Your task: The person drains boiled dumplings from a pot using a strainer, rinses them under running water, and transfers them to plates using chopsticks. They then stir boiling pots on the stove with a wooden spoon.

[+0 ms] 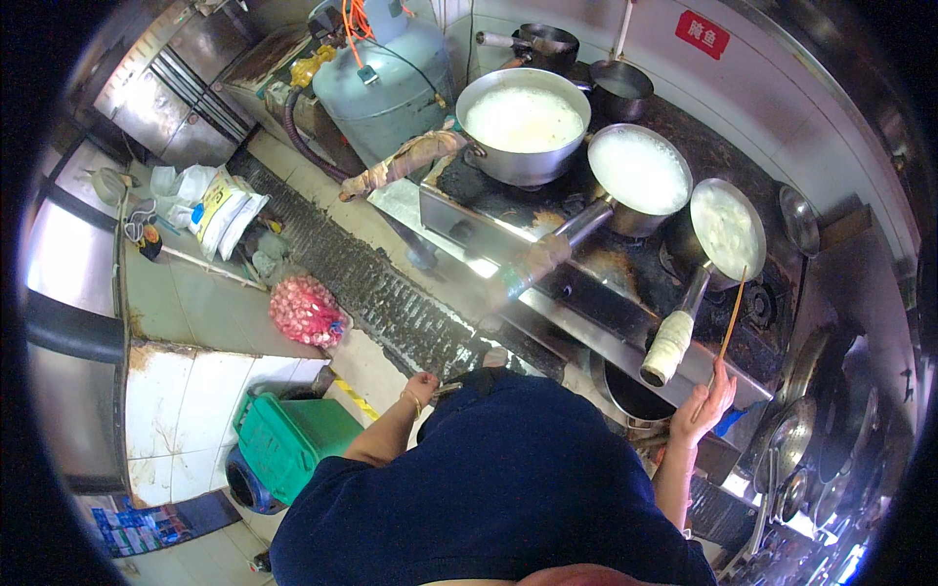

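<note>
My right hand (705, 410) grips a long, thin wooden stick (733, 315), apparently a chopstick. Its far tip meets the near rim of the right-hand saucepan (695, 293), which holds cloudy liquid with pale pieces in it. White wrapping (668, 348) covers that pan's handle, which points towards me. Next to it, a middle saucepan (641, 222) is full of white foam. A larger pot (533, 167) on the left also holds frothy liquid. Low at my left side, my left hand (421, 387) is curled beside my dark clothing; whether it holds the small greyish thing there is unclear.
Wrapped pot handles jut past the front edge of the stove (615, 275). Black pans (623, 91) stand behind. A gas cylinder (388, 95) is at the left, beyond a floor grating (352, 286). Garlic in a red net bag (306, 311), a green bin (304, 439) and metal strainers (790, 439) flank me.
</note>
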`<control>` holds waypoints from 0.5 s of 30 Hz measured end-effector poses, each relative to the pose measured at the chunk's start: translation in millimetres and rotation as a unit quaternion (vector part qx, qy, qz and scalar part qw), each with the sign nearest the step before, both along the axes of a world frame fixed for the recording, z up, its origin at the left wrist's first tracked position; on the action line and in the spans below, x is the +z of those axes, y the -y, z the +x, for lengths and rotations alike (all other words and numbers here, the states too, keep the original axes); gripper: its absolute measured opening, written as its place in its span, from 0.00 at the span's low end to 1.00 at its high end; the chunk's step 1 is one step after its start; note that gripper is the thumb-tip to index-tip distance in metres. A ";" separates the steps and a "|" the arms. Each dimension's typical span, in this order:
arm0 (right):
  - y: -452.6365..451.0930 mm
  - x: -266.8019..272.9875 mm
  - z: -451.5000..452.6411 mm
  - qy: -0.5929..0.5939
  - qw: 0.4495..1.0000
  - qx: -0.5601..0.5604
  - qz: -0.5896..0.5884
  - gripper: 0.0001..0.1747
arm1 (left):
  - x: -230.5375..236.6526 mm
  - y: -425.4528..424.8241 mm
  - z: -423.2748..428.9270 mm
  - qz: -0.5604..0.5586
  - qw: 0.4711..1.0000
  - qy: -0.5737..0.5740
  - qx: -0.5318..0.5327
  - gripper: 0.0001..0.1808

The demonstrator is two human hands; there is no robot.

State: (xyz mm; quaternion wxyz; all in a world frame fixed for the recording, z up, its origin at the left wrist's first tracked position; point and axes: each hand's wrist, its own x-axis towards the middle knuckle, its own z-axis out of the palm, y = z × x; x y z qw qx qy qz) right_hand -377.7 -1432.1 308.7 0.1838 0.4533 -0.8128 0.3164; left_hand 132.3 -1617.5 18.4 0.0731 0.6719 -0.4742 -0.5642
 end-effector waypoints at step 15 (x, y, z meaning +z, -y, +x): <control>5.2 9.5 11.3 -0.059 0.998 0.005 -0.028 0.29 | 22.1 3.5 -1.5 0.055 0.998 -0.032 -0.004 0.14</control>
